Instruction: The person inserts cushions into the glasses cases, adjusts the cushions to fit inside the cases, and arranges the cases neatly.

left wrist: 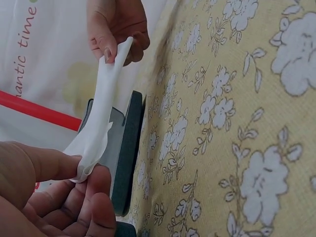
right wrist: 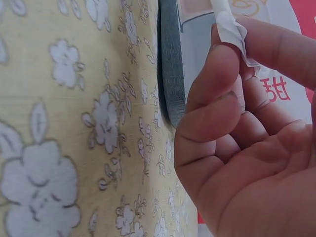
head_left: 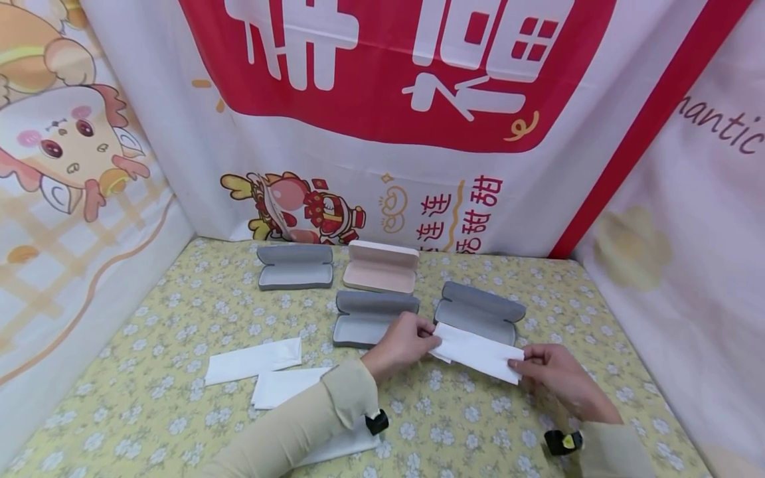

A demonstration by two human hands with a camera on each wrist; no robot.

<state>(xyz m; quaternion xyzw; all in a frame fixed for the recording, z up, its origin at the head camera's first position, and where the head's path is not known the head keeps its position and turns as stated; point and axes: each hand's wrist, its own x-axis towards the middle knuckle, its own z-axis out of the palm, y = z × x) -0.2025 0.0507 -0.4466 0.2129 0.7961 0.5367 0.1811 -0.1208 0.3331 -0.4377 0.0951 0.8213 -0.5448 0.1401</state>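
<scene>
We hold the folded cloth [head_left: 478, 353] lengthwise between both hands, at the front of the right case [head_left: 472, 322], whose lid [head_left: 483, 301] stands raised. The left hand [head_left: 399, 340] pinches one end between thumb and fingers, closed to the cloth's thickness. The right hand [head_left: 552, 373] pinches the other end likewise, its remaining fingers curled in. In the head view the cloth overlaps the front of the right case; we cannot tell whether the two touch. A loose layer [head_left: 441, 357] shows beneath the left end, so we judge that the folds need squaring. We draw the ends lightly apart until the strip lies flat, and align all edges before releasing either pinch. We also guard the middle case [head_left: 373, 303]: the left hand overlaps it in the head view and could nudge it.
</scene>
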